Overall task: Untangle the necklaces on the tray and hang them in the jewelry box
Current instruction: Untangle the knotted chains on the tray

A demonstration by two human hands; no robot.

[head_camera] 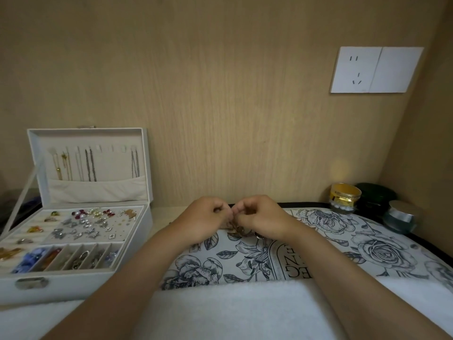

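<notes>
both hands, left hand (204,218) and right hand (261,217), pinch the tangled necklaces (236,228) with curled fingers above the floral tray (367,241); the jewelry box (73,217) stands open at left, chains hanging in its lid

A pale wood-grain wall (208,94) carries a white socket plate (376,69) at upper right.

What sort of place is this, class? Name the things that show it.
Probably a home dressing table: an open jewelry box with necklaces hung in its lid, cosmetic jars, a wall socket.
</notes>
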